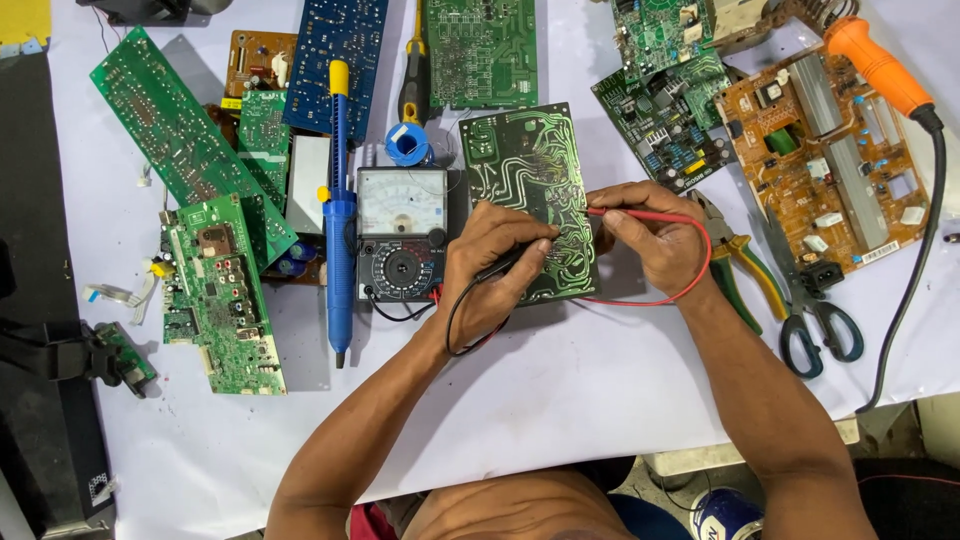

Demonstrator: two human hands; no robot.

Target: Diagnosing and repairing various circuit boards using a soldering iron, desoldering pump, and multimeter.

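While both probes already touch the green board (530,195), the left hand (495,265) pinches the black probe (505,264) and the right hand (650,235) pinches the red probe (640,214). The meter (401,232) sits just left of the left hand; its reading cannot be made out, so testing looks midway.

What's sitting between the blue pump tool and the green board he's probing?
In the head view, an analog meter lies between the blue desoldering pump and the green circuit board.

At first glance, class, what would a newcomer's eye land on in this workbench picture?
At the centre, the left hand and right hand press a black probe and a red probe onto a dark green circuit board. Just left sit an analog multimeter and a blue desoldering pump; an orange soldering iron lies top right.
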